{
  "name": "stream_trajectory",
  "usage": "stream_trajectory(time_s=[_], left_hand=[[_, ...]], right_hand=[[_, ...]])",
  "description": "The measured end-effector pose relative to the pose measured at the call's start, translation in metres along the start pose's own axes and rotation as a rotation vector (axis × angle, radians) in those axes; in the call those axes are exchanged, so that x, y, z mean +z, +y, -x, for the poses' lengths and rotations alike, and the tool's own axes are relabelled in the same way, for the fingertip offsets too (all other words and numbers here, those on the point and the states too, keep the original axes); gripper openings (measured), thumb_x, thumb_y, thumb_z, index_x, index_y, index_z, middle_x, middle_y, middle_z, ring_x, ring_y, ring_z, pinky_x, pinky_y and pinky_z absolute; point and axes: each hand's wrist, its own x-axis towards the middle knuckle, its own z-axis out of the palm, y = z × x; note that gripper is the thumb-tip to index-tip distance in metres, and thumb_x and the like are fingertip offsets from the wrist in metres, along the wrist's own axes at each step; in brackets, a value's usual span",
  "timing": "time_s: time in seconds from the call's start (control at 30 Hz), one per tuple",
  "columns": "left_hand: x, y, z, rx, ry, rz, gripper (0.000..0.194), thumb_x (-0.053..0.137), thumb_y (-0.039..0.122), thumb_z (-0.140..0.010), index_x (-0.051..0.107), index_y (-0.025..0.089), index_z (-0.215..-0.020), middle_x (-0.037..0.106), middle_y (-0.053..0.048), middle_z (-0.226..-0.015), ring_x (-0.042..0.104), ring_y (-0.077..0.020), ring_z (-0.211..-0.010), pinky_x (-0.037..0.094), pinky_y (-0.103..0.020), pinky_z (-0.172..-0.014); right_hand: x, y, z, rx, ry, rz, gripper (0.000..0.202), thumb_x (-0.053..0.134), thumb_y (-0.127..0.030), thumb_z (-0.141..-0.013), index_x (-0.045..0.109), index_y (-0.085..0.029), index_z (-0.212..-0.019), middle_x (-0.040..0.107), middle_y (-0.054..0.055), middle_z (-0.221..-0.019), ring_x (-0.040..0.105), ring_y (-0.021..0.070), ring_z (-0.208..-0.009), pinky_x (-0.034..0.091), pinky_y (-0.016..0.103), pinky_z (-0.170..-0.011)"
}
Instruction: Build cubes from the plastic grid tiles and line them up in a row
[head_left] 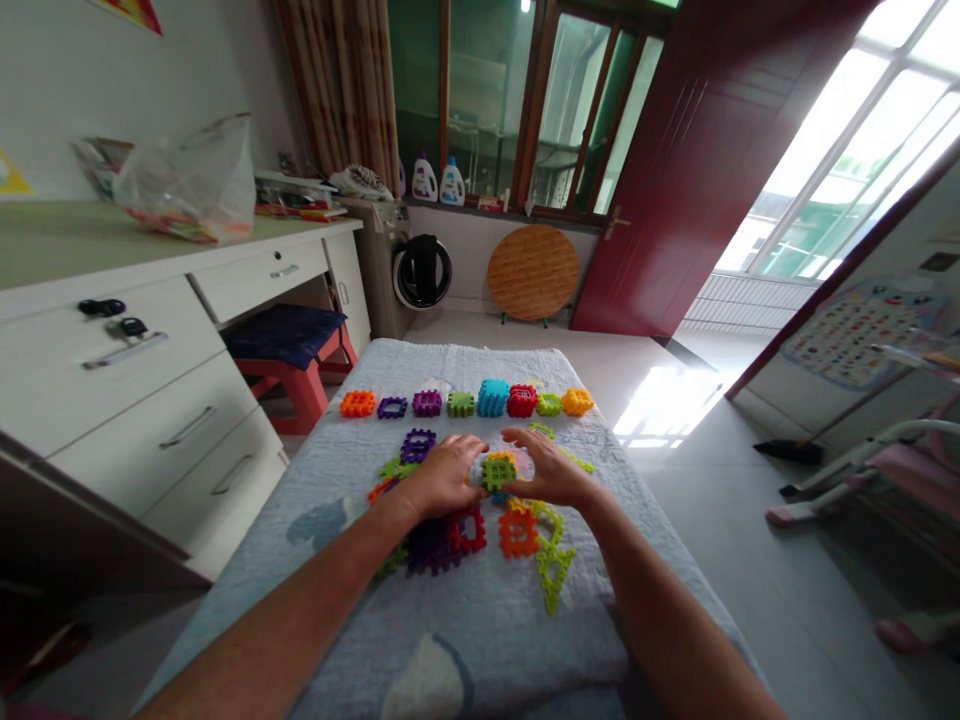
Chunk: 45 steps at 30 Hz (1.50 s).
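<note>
A green lattice building tile (498, 472), with orange-yellow showing along its edge, lies between my two hands. My left hand (448, 474) is at its left side, fingers curved and thumb apart from them. From the right, my right hand (553, 470) reaches in with its thumb beside the tile and fingers spread above. Neither hand is visibly closed around it. Nearer to me lie a red tile (468, 530), an orange tile (518, 533) and a lime triangular piece (553, 580). A purple tile (418, 445) lies beyond my left hand, which hides some pieces.
Several stacks stand in a row across the far part of the cloth-covered table (315, 570), including a tall blue stack (493, 397) and a red stack (522, 400). A stool (289, 345) and a white drawer desk (157, 370) are at the left.
</note>
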Motion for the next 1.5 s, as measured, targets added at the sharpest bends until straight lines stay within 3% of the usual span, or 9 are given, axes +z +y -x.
stream_trajectory(time_s=[0.2,0.33,0.47,0.57,0.73,0.9,1.07,1.3,1.5], left_hand=[[0.003,0.013,-0.028,-0.004,-0.151,-0.142,0.067,0.07,0.042,-0.061,0.056,0.017,-0.121,0.058,-0.013,-0.123,0.051,-0.0309,-0.116,0.042,-0.038,-0.099],[0.006,0.022,-0.043,-0.053,-0.23,-0.267,0.059,0.07,0.047,-0.055,0.063,0.02,-0.107,0.062,-0.011,-0.111,0.057,-0.0315,-0.105,0.047,-0.038,-0.09],[0.009,0.023,-0.048,-0.037,-0.21,-0.319,0.044,0.066,0.041,-0.058,0.067,0.02,-0.097,0.065,-0.011,-0.102,0.061,-0.0312,-0.098,0.049,-0.037,-0.083],[0.012,0.018,-0.047,-0.016,-0.185,-0.295,0.045,0.066,0.038,-0.059,0.066,0.022,-0.101,0.067,-0.009,-0.101,0.062,-0.0309,-0.097,0.049,-0.037,-0.083],[0.01,0.007,-0.042,0.037,-0.088,-0.176,0.05,0.067,0.037,-0.061,0.062,0.022,-0.109,0.068,-0.007,-0.104,0.061,-0.0279,-0.098,0.047,-0.036,-0.086],[-0.005,-0.01,-0.031,0.064,0.007,-0.036,0.05,0.069,0.031,-0.061,0.061,0.02,-0.11,0.065,-0.006,-0.103,0.06,-0.0235,-0.096,0.045,-0.031,-0.088],[-0.027,-0.042,-0.03,-0.042,0.157,-0.1,0.049,0.068,0.026,-0.06,0.062,0.017,-0.108,0.061,-0.009,-0.106,0.058,-0.0248,-0.1,0.045,-0.033,-0.092],[-0.045,-0.087,-0.08,-0.247,0.1,-0.282,0.055,0.069,0.032,-0.058,0.064,0.021,-0.111,0.063,-0.007,-0.11,0.06,-0.0262,-0.102,0.047,-0.03,-0.088],[-0.042,-0.089,-0.114,-0.285,0.008,-0.319,0.056,0.071,0.033,-0.053,0.066,0.025,-0.108,0.065,-0.004,-0.111,0.061,-0.0267,-0.101,0.048,-0.029,-0.085]], right_hand=[[-0.001,0.022,0.002,0.15,0.312,-0.049,0.034,0.055,-0.015,-0.074,0.057,-0.018,-0.107,0.064,0.004,-0.09,0.057,0.0157,-0.078,0.047,0.031,-0.075],[0.002,0.034,0.004,0.164,0.389,0.08,0.024,0.053,-0.014,-0.075,0.061,-0.017,-0.097,0.062,0.007,-0.089,0.056,0.0197,-0.086,0.045,0.034,-0.082],[0.003,0.049,0.006,0.201,0.422,0.142,0.022,0.053,-0.015,-0.076,0.063,-0.018,-0.096,0.062,0.008,-0.093,0.054,0.022,-0.092,0.044,0.037,-0.087],[0.004,0.059,0.007,0.235,0.434,0.17,0.022,0.053,-0.016,-0.077,0.064,-0.019,-0.095,0.061,0.008,-0.093,0.053,0.0229,-0.094,0.043,0.039,-0.089],[0.007,0.068,0.006,0.265,0.44,0.181,0.02,0.053,-0.017,-0.077,0.066,-0.019,-0.093,0.061,0.008,-0.093,0.053,0.0231,-0.095,0.043,0.039,-0.09],[0.009,0.07,0.006,0.262,0.447,0.174,0.02,0.053,-0.018,-0.077,0.066,-0.02,-0.093,0.061,0.007,-0.091,0.054,0.0225,-0.093,0.044,0.038,-0.088],[0.009,0.071,0.006,0.264,0.469,0.164,0.018,0.053,-0.019,-0.078,0.065,-0.02,-0.091,0.061,0.006,-0.092,0.055,0.022,-0.092,0.044,0.038,-0.089],[0.01,0.071,0.006,0.27,0.473,0.136,0.02,0.052,-0.018,-0.078,0.065,-0.02,-0.093,0.062,0.008,-0.094,0.056,0.0229,-0.092,0.045,0.039,-0.087],[0.007,0.068,0.009,0.267,0.512,0.119,0.017,0.053,-0.019,-0.078,0.064,-0.021,-0.09,0.062,0.007,-0.091,0.056,0.0224,-0.09,0.046,0.038,-0.085]])
